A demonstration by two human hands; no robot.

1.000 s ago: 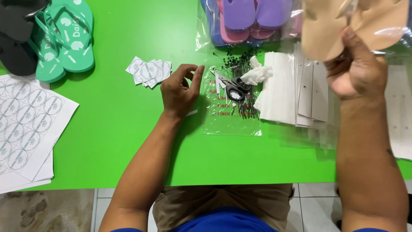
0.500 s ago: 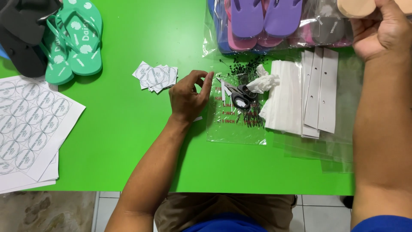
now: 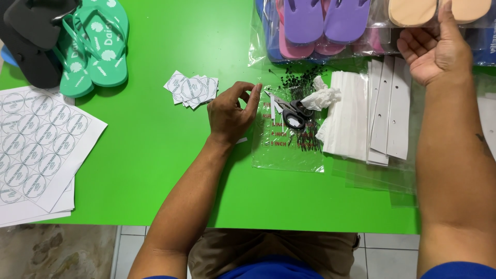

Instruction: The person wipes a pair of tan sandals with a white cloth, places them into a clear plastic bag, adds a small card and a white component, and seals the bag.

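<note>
Your right hand point(image 3: 431, 49) is spread open just below the beige foam sandals point(image 3: 439, 10), not gripping them. Your left hand point(image 3: 230, 113) rests half-curled and empty beside the cut round paper labels point(image 3: 191, 89). No label or white card strip point(image 3: 385, 113) is fitted to that pair yet.

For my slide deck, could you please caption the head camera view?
Left hand rests on green table beside cut stickers; right hand reaches toward beige sandals.
</note>
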